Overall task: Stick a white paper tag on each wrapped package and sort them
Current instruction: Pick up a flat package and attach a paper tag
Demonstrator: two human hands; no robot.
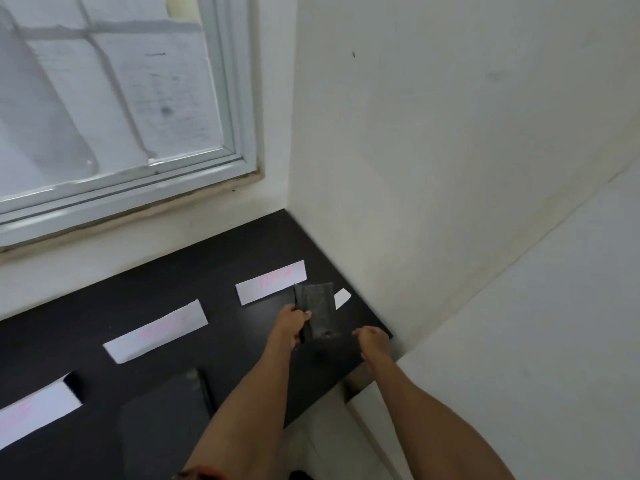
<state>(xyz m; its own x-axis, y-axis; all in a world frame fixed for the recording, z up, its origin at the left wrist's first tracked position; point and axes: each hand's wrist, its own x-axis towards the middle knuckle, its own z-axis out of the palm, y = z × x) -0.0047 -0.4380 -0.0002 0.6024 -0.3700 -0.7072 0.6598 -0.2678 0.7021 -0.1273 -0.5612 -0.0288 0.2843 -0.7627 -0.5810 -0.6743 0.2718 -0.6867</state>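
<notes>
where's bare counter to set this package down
Bare counter between the middle strip and right strip, and along the wall behind them. Crowded at the right corner: left hand, package, tag; a second package fills the near edge.

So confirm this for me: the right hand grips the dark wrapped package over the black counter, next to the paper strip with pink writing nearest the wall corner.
Not quite: it is the left hand that grips the dark wrapped package over the black counter, next to the paper strip with pink writing nearest the wall corner. The head view shows the right hand beside the package, fingers curled, not holding it.
</notes>
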